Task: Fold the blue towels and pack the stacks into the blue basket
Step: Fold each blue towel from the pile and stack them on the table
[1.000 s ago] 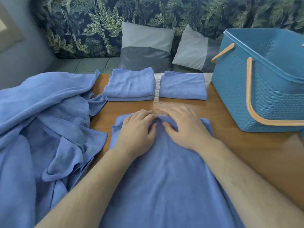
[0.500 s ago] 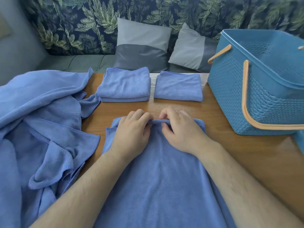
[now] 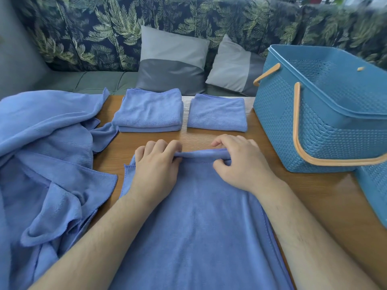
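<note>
1. Now our left hand [image 3: 156,164] and right hand [image 3: 240,164] each pinch the far edge of the towel [image 3: 199,227].
2. Its rest lies flat on the table [image 3: 209,141] beneath our wrists.
3. The basket [image 3: 276,126] stands apart, rightward.

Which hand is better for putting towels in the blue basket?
Probably the right. The right hand pinches the towel on the side nearest the blue basket; the left hand would have to cross over.
</note>
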`<state>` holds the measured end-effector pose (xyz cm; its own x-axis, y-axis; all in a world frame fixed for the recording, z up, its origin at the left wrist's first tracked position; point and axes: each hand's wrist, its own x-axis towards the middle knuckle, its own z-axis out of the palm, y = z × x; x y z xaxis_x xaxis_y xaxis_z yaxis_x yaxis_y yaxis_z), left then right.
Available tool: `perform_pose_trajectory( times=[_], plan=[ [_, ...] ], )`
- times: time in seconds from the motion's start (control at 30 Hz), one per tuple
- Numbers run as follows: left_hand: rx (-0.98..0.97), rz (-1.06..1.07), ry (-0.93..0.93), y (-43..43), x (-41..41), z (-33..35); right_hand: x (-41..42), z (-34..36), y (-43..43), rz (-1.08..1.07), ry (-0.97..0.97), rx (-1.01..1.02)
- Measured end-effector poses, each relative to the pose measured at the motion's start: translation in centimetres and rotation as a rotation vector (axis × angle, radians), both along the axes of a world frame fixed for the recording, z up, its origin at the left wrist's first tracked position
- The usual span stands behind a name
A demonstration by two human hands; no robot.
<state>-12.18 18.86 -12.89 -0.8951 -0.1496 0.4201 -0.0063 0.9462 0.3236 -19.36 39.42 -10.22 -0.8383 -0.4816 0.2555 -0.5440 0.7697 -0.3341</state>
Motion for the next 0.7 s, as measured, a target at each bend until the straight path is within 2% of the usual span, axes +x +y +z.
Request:
perform_pose_trajectory(
  times=[0.17,0.2,0.27,0.33,0.4,0.7],
  plan=[
    [0.032,0.111,0.005,-0.5,-0.1,0.4,-0.7,-0.3,0.2,-0.274,0.233,0.009],
    [0.032,0.123,0.005,-0.6,0.0,0.5,-0.7,-0.2,0.3,-0.290,0.275,-0.013],
    [0.017,0.080,-0.015,-0.8,0.1,0.7,-0.6,-0.1,0.3,-0.169,0.308,-0.086],
    [0.016,-0.020,-0.072,-0.8,0.4,0.7,-0.3,-0.1,-0.1,0.057,0.208,-0.103],
    [0.059,-0.105,-0.126,-0.8,0.8,0.5,0.2,-0.6,-0.6,0.193,0.078,-0.034],
    [0.102,-0.189,-0.162,-1.0,0.7,0.5,0.1,-1.7,-0.8,0.160,0.000,0.064]
  ],
)
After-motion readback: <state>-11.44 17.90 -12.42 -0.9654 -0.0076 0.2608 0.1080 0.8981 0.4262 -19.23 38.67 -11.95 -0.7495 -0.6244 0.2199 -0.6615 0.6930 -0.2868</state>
